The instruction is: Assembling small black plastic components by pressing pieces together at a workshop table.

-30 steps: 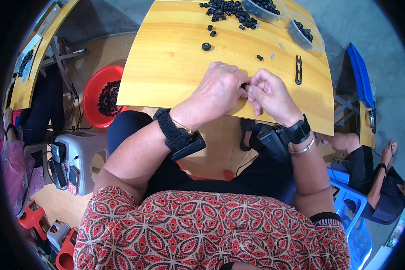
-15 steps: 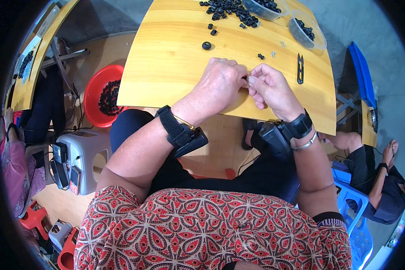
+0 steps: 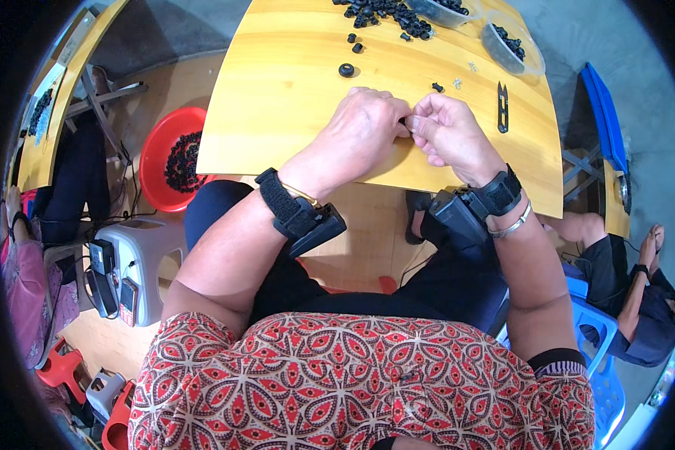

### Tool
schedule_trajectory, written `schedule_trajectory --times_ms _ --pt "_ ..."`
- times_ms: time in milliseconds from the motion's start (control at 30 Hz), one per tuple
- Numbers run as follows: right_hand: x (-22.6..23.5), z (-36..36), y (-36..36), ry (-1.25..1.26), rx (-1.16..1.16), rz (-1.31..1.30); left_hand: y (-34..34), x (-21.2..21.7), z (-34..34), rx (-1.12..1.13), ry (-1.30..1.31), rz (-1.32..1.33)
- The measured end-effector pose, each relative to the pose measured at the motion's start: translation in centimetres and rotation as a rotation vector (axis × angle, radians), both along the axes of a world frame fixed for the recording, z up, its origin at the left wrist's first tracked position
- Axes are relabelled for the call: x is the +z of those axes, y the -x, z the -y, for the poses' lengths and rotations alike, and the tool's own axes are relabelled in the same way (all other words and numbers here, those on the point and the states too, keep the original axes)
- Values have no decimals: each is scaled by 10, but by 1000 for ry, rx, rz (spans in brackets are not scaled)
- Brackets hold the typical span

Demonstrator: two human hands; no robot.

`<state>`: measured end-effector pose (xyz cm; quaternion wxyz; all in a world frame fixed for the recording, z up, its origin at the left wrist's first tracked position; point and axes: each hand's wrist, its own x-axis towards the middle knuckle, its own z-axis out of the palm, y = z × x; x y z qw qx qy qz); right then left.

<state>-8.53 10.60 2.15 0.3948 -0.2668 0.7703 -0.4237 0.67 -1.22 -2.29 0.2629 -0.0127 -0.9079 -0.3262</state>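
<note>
Over the near part of the yellow wooden table, my two hands meet at the fingertips. My left hand is closed, its knuckles up, around a small black part that only just shows between the fingers. My right hand pinches thumb and forefinger together right beside that part; what is in the pinch is too small to make out. Beyond the hands lie a black ring-shaped piece, a small black spool-shaped piece and some tiny clear bits. Black thread snips rest to the right.
A heap of small black parts covers the table's far side, by two clear plastic bowls of black parts, the nearer one at right. A red basin of black rings stands left, near a grey stool. Another person sits at right.
Both hands stay together at nearly the same spot, with slight shifts of the fingers. The whole view has moved a little, and the table things sit slightly differently in it.
</note>
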Motion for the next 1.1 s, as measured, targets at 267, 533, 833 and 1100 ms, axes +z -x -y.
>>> schedule_trajectory --times_ms 267,533,833,1100 --pt "-4 -4 1 90 14 18 -3 1 -3 61 -14 -48" --pt "-5 -7 5 127 54 141 -4 -1 -6 68 -20 -73" --pt "-1 -12 7 142 65 78 -3 3 -12 23 16 -122" --pt "8 -4 4 13 117 -69 -5 2 -10 3 12 -136"
